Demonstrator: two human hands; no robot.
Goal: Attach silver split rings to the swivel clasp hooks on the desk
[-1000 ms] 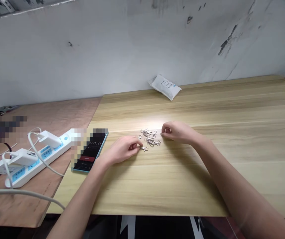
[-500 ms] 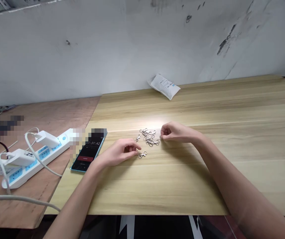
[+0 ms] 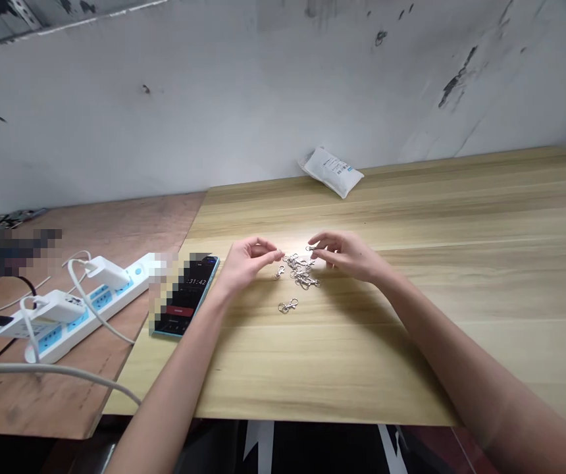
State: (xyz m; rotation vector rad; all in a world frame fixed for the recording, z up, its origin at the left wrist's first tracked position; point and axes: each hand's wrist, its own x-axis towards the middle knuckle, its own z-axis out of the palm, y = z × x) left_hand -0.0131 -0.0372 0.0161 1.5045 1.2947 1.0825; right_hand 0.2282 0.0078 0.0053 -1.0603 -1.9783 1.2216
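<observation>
Many swivel clasps [image 3: 303,280], one white packet [image 3: 331,172] (sealed)

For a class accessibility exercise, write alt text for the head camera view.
A person's bare left hand and right hand reach toward a heap of silver metal swivel clasps on a pale wooden table. One clasp lies apart, nearer the person.

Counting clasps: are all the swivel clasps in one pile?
No, one swivel clasp lies apart on the wooden table, nearer the person than the pile.

Clasps [image 3: 301,271] between left hand [image 3: 251,261], right hand [image 3: 346,255]
</observation>
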